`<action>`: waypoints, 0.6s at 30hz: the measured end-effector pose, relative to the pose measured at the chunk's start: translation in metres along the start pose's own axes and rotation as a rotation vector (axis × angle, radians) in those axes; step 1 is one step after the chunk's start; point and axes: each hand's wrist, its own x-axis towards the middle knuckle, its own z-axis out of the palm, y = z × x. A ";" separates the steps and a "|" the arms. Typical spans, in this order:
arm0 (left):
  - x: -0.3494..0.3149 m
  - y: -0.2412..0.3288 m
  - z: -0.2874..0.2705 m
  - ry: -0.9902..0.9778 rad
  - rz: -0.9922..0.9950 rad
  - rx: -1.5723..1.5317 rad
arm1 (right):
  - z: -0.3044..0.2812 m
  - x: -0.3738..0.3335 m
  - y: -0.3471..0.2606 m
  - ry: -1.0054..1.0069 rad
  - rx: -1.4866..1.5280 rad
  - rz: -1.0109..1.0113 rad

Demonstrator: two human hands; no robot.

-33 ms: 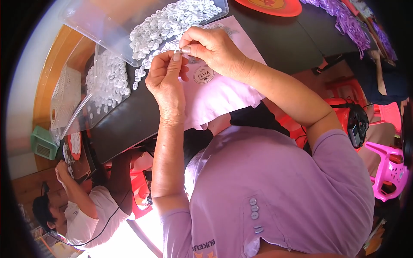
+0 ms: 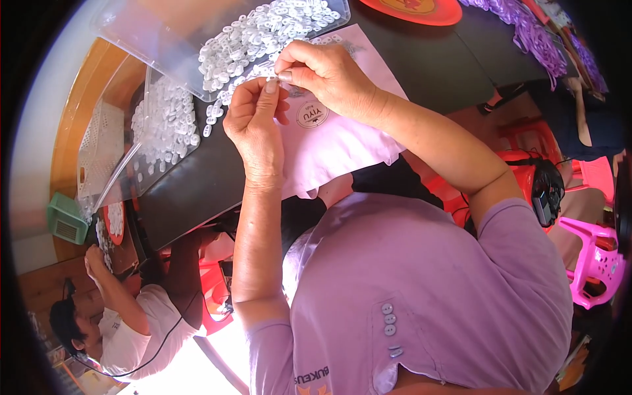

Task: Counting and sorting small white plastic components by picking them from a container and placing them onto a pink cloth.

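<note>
My left hand is closed, thumb and forefinger pinched together at the top. Against its fingertips comes my right hand, also in a pinch. A speck of white shows where the tips meet, but the fingers cover most of it and I cannot make out what it is. Both hands are above a pink cloth with a round printed badge, spread over the table edge and my lap. Just beyond them lies a heap of small white oval pieces with dark marks, partly in a clear plastic tray and partly spilled in front of it.
More white pieces lie in clear plastic on the dark table at left. An orange-red plate and purple strips are at the far right. A co-worker sits at left, near a green basket. A pink chair stands at right.
</note>
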 end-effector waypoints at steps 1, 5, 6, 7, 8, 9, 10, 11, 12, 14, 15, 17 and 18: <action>0.000 -0.001 0.000 -0.011 0.011 0.013 | 0.000 0.000 0.000 0.006 -0.021 -0.013; 0.000 0.001 0.000 0.021 -0.009 0.037 | 0.000 0.000 -0.001 0.052 0.010 -0.024; 0.000 0.001 -0.001 0.023 -0.015 0.032 | 0.000 0.000 -0.001 0.058 0.010 -0.037; -0.001 0.002 -0.001 0.025 -0.022 0.026 | -0.001 0.000 0.000 0.064 0.009 -0.049; -0.001 0.002 0.000 0.025 -0.023 0.026 | -0.001 0.000 -0.001 0.064 0.009 -0.049; -0.002 0.003 0.001 0.027 -0.023 0.025 | -0.001 0.000 -0.001 0.051 -0.010 -0.043; -0.002 0.004 0.002 0.029 -0.024 0.023 | -0.001 0.000 -0.001 0.038 -0.030 -0.037; -0.002 0.003 0.002 0.028 -0.026 0.024 | -0.001 -0.001 -0.001 0.038 -0.030 -0.035; -0.002 0.003 0.001 0.006 -0.009 0.043 | -0.001 -0.001 -0.001 0.034 -0.025 -0.026; -0.003 0.003 -0.001 -0.016 0.007 0.064 | 0.000 -0.001 0.000 0.031 -0.018 -0.016; -0.002 0.002 0.000 -0.018 0.007 0.100 | -0.001 -0.001 0.001 0.031 -0.040 -0.037; 0.000 0.000 -0.001 -0.022 0.003 0.137 | -0.001 0.000 0.004 0.032 -0.062 -0.054; 0.000 -0.003 -0.003 -0.015 0.009 0.192 | 0.001 -0.001 0.003 0.035 -0.070 -0.104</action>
